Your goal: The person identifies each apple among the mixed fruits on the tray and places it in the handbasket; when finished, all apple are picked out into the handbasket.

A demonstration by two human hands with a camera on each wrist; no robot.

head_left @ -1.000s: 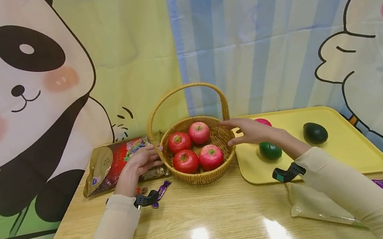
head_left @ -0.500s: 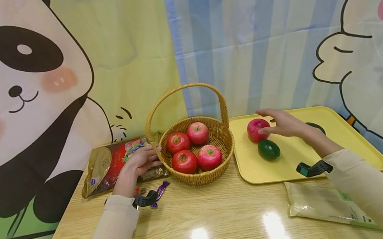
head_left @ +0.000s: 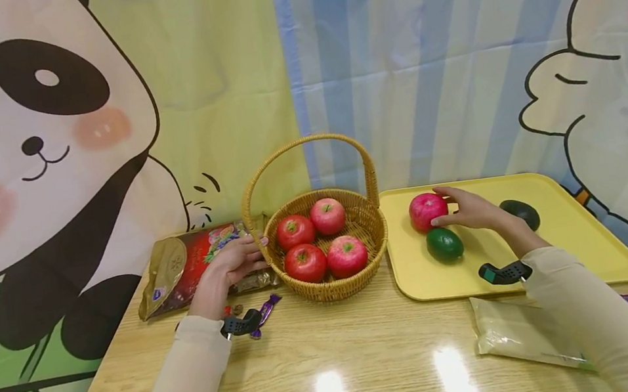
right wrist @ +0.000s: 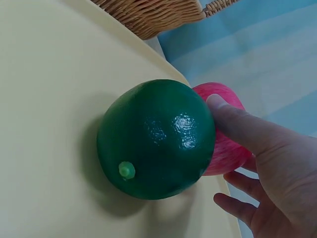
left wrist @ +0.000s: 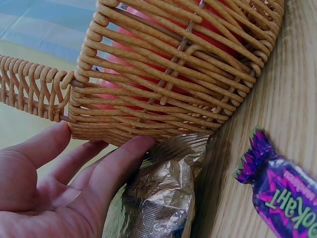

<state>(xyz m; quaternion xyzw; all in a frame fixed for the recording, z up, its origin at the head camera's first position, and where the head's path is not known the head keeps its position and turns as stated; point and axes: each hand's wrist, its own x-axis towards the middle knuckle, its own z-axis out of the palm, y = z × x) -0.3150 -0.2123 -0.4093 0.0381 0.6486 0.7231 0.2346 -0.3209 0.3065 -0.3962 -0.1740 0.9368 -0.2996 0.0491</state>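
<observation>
In the head view my left hand (head_left: 236,262) rests at the left side of a wicker basket (head_left: 332,291) with a tall handle. Its fingers are relaxed, their tips against the weave in the left wrist view. Several red apples (head_left: 305,263) lie in the basket. My right hand (head_left: 470,207) is over the yellow tray (head_left: 583,253), thumb and fingers around the right side of a pink-red apple (head_left: 424,209). In the right wrist view the thumb lies on this apple, partly hidden behind a glossy green oval fruit (right wrist: 153,141) with a pale stem nub.
A dark avocado-like fruit (head_left: 521,213) lies on the tray, right of my right hand. A red and gold bag (head_left: 181,270) and a purple-wrapped candy (head_left: 265,315) lie left of the basket. A pale plastic packet (head_left: 522,327) lies before the tray. A printed curtain (head_left: 394,79) hangs behind.
My right hand has moved from the basket's right rim over to the tray and closed in on the pink-red apple. The left hand has stayed at the basket.
</observation>
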